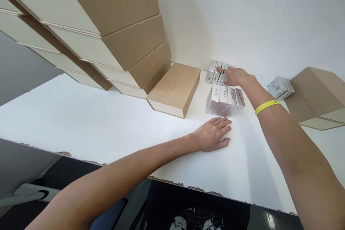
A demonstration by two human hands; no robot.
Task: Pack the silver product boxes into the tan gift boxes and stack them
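Note:
My left hand (214, 134) lies flat on the white tabletop, fingers spread and holding nothing. Its fingertips are just in front of a row of several small silver boxes (223, 102) that stand upright side by side. Behind them, close to the wall, is another row of small silver boxes (214, 73). My right hand (237, 77) reaches over to this back row, with fingers bent across the tops and around the right end. The hand partly hides those boxes. A dark ring shows on one finger, and a yellow band circles the right wrist.
Large beige-and-brown boxes (129, 7) are stacked high at the left. One closed brown box (176, 86) lies beside the stack. On the right, an opened brown box (318, 93) stands near two small white boxes (280, 87). The white table (81, 118) has a chipped front edge.

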